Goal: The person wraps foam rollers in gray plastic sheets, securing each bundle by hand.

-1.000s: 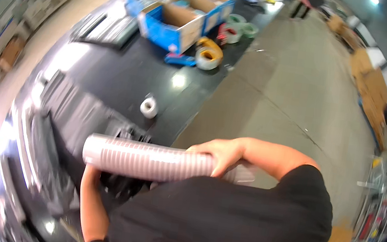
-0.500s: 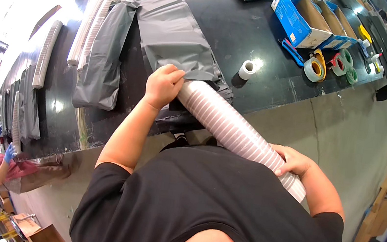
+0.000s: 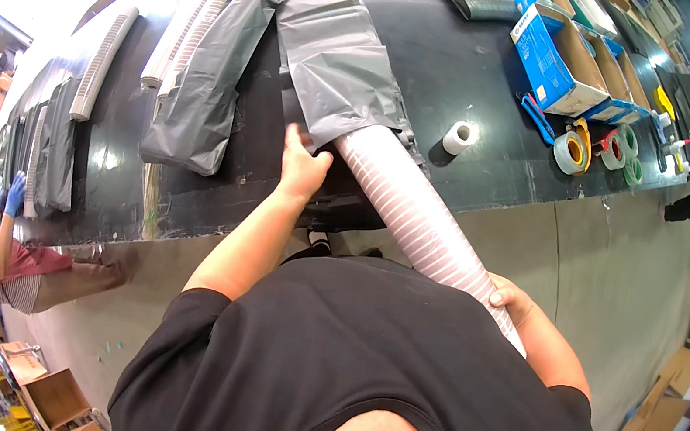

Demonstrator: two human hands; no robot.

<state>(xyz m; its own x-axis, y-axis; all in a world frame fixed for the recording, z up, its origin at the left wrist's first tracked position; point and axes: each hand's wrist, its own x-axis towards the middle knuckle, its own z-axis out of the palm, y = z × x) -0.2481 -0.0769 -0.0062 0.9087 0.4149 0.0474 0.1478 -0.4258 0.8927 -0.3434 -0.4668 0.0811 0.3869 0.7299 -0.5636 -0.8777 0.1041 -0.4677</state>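
Observation:
A long roll [image 3: 416, 212] with pale stripes slants from the table edge down across my front. Its upper end sits inside the mouth of a grey plastic bag [image 3: 342, 78] lying on the table. My right hand [image 3: 514, 299] wraps around the roll near its lower end. Beside the bag's mouth is my left hand [image 3: 306, 168], thumb and forefinger apart, holding nothing; its forefinger is close to the bag's edge, and whether they touch I cannot tell.
To the left lie another grey bag [image 3: 209, 86] and striped rolls [image 3: 104, 63]. A small white roll [image 3: 460, 138], a blue cutter [image 3: 537, 119], tape rolls [image 3: 567, 152] and blue cartons [image 3: 551, 64] are on the right. A person [image 3: 11, 266] in blue gloves stands far left.
My left hand has let go of the bag's edge and opened its fingers, shifting beside the mouth. My right hand still holds the roll, which has swung steeper.

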